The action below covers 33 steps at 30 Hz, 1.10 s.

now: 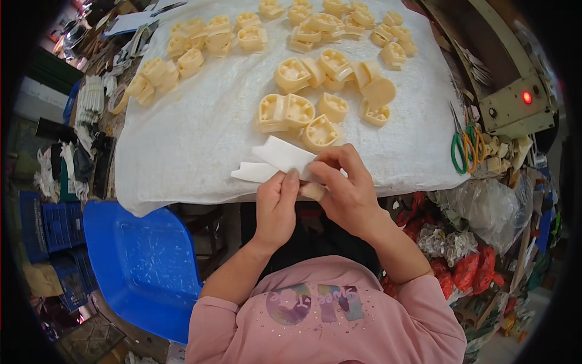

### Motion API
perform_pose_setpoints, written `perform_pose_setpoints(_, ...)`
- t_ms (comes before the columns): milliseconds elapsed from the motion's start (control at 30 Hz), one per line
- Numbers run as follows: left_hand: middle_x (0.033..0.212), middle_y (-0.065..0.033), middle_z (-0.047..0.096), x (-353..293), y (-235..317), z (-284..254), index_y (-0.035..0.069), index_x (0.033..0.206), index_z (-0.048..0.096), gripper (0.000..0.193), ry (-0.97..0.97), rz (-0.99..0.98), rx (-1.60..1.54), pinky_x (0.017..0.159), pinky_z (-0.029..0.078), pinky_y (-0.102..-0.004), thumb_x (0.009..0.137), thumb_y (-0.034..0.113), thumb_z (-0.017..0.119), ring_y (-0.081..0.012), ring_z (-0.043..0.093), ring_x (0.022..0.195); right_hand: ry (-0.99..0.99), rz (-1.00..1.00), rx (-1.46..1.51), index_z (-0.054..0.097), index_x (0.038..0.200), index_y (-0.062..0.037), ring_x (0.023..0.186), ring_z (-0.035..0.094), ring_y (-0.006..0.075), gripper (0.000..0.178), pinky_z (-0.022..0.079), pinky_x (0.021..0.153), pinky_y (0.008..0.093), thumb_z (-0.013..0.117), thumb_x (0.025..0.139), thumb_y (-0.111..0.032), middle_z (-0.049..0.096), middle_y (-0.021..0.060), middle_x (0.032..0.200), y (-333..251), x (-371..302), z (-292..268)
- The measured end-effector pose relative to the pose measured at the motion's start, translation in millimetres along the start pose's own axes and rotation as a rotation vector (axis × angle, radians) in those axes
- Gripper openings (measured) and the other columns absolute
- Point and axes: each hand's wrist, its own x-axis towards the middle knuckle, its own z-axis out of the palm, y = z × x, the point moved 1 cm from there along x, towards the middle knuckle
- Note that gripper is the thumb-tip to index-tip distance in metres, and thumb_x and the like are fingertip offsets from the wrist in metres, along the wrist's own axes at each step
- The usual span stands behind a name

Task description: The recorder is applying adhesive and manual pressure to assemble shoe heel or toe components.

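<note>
Near the front edge of the covered table, my two hands meet around a small cream plastic part [313, 192] and a flat white strip [284, 154] with a notched end. The thumb and fingers of my left hand [276, 203] are closed on the strip's near end. My right hand [353, 193] is bent over the cream part, its fingertips pinched at the strip's right end. A second white strip [254, 172] juts out to the left beneath the first; whether it is held or lies on the cover is unclear. Just beyond stands a hollow cream plastic part [321, 133].
Many more cream parts [292, 74] are grouped across the white sheet [194, 136]. Scissors with green and orange handles [464, 150] lie at the right edge, beside a box with a red light [515, 104]. A blue bin [148, 261] stands lower left; plastic bags [485, 206] lie lower right.
</note>
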Motion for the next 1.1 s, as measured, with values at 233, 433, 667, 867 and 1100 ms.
perform_pose_setpoints(233,0.109,-0.0160,0.058,2,6,6,-0.010,0.120,0.047,0.043,-0.182,0.008,-0.099,0.086,0.051,-0.0339,0.101,0.026,0.033,-0.0208,0.059,0.099,-0.124,0.084,0.033,0.059,0.090,-0.0021,0.080,0.056,0.0268,0.027,0.049,0.066,0.0342,0.065,0.064,0.004,0.051,0.0109,0.090,13,-3,-9)
perform_pose_setpoints(433,0.102,-0.0150,0.062,5,7,12,-0.009,0.116,0.052,0.038,-0.166,0.045,0.104,0.084,0.053,-0.0325,0.100,0.021,0.035,-0.0197,0.062,0.093,-0.193,0.243,0.194,0.061,0.088,-0.0018,0.078,0.057,0.0291,0.021,0.047,0.066,0.0352,0.062,0.069,0.006,0.052,0.0102,0.084,22,-1,-16)
perform_pose_setpoints(667,0.098,-0.0150,0.064,3,10,13,-0.008,0.110,0.055,0.035,-0.148,0.036,0.209,0.077,0.055,-0.0303,0.100,0.020,0.037,-0.0189,0.064,0.088,-0.295,0.307,0.341,0.063,0.087,-0.0021,0.076,0.059,0.0211,0.023,0.047,0.067,0.0294,0.063,0.068,0.011,0.055,0.0070,0.082,36,2,-20)
perform_pose_setpoints(867,0.093,-0.0140,0.066,2,5,13,-0.008,0.110,0.056,0.034,-0.130,0.011,0.164,0.075,0.054,-0.0293,0.099,0.019,0.039,-0.0186,0.066,0.082,-0.293,0.231,0.241,0.060,0.087,-0.0020,0.077,0.057,0.0306,0.020,0.046,0.065,0.0375,0.061,0.068,0.006,0.052,0.0110,0.083,31,-2,-16)
perform_pose_setpoints(1100,0.085,-0.0142,0.067,3,8,9,-0.009,0.105,0.057,0.029,-0.092,0.013,0.302,0.068,0.054,-0.0286,0.097,0.012,0.039,-0.0197,0.067,0.074,-0.263,0.096,0.069,0.054,0.087,-0.0019,0.078,0.055,0.0302,0.017,0.047,0.064,0.0362,0.059,0.071,0.004,0.049,0.0135,0.085,16,-6,-12)
